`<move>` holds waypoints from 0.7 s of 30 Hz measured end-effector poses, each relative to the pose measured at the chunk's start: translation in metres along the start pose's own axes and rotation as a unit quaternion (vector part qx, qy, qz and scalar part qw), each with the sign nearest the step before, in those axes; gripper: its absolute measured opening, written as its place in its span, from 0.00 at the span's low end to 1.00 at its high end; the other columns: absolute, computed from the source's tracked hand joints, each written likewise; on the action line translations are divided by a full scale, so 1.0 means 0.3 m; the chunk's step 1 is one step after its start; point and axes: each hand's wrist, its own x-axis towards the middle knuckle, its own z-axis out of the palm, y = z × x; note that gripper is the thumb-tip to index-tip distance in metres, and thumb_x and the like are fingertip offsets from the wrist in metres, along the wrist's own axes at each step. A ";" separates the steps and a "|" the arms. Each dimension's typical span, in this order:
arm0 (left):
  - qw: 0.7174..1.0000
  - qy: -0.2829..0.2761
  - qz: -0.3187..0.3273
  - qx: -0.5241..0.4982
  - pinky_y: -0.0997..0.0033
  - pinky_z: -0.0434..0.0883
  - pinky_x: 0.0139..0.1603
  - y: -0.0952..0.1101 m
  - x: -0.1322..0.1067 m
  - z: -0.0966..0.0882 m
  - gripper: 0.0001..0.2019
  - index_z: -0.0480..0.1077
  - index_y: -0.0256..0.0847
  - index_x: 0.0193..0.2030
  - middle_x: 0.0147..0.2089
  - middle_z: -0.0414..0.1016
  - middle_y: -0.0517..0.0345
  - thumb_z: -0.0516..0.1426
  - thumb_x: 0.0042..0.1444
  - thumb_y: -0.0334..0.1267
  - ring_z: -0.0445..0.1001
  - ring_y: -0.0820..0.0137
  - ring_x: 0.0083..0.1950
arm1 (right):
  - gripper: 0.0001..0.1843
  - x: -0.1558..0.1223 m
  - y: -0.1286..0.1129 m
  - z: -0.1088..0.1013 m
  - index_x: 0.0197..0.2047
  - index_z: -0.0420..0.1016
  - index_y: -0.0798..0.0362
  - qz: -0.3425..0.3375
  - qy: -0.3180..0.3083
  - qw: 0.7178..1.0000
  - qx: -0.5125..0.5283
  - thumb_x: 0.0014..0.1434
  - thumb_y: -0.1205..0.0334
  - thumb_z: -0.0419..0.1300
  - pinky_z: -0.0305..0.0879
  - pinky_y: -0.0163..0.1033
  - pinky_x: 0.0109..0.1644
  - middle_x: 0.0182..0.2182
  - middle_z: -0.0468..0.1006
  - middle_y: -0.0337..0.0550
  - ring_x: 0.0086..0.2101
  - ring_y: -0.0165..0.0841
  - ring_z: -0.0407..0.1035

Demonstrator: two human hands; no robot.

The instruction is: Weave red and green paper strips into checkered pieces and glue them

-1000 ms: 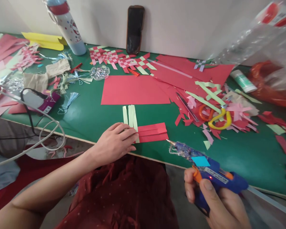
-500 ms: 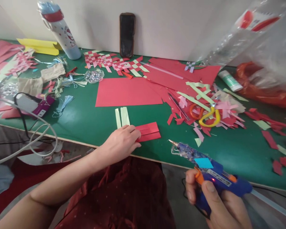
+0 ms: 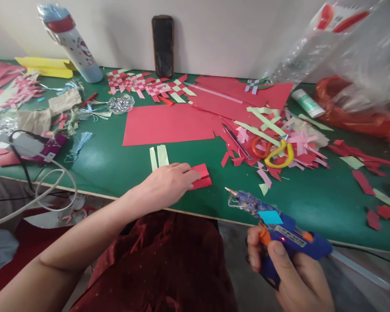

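Note:
My left hand [image 3: 164, 186] lies over a small piece of red paper [image 3: 202, 175], its fingers stretched out and pressing on the paper; the thumb is mostly hidden. A slit runs along the red piece, and its left part is under my hand. Two pale green paper strips [image 3: 159, 156] stick out behind the knuckles. In my right hand [image 3: 289, 264] is a blue hot glue gun [image 3: 279, 229], with an orange trigger under the fingers and a lit red light. Its metal nozzle points up and left, to the right of the red piece and apart from it. A glue stick [image 3: 360, 266] projects from its rear.
Behind lies a large red sheet [image 3: 169, 125]. Scissors with a yellow handle [image 3: 279, 156] rest among paper scraps. Woven paper pieces [image 3: 143, 84], a dish of beads [image 3: 121, 104], a bottle [image 3: 76, 47], a phone [image 3: 163, 45] and a white cable [image 3: 56, 162] are around.
My left hand has slid right over the red piece, its fingers now straighter and covering more of it. The glue gun stays in my right hand. The whole view has shifted slightly.

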 end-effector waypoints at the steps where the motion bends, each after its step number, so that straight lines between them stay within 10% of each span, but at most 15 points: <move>1: 1.000 0.001 0.018 0.001 0.68 0.69 0.40 0.003 0.020 -0.001 0.15 0.67 0.41 0.57 0.44 0.70 0.53 0.48 0.66 0.30 0.72 0.66 0.42 | 0.15 -0.003 0.002 -0.002 0.35 0.73 0.50 0.004 0.000 1.000 0.002 0.67 0.51 0.52 0.65 0.33 0.24 0.22 0.73 0.39 0.21 0.29 0.67; 11: 0.997 -0.050 0.048 -0.027 0.73 0.68 0.37 -0.018 0.118 0.016 0.19 0.67 0.49 0.60 0.47 0.69 0.55 0.52 0.64 0.30 0.74 0.68 0.42 | 0.16 -0.005 0.001 0.012 0.34 0.74 0.51 0.014 0.006 1.000 -0.004 0.66 0.50 0.53 0.64 0.33 0.23 0.20 0.72 0.40 0.20 0.29 0.67; 21: 0.980 0.037 0.063 -0.185 0.71 0.68 0.44 -0.042 0.095 0.048 0.10 0.72 0.40 0.45 0.43 0.70 0.55 0.50 0.66 0.31 0.72 0.71 0.40 | 0.13 0.011 0.014 0.025 0.38 0.71 0.49 0.028 -0.076 0.996 -0.043 0.67 0.51 0.51 0.65 0.33 0.27 0.20 0.71 0.37 0.22 0.29 0.66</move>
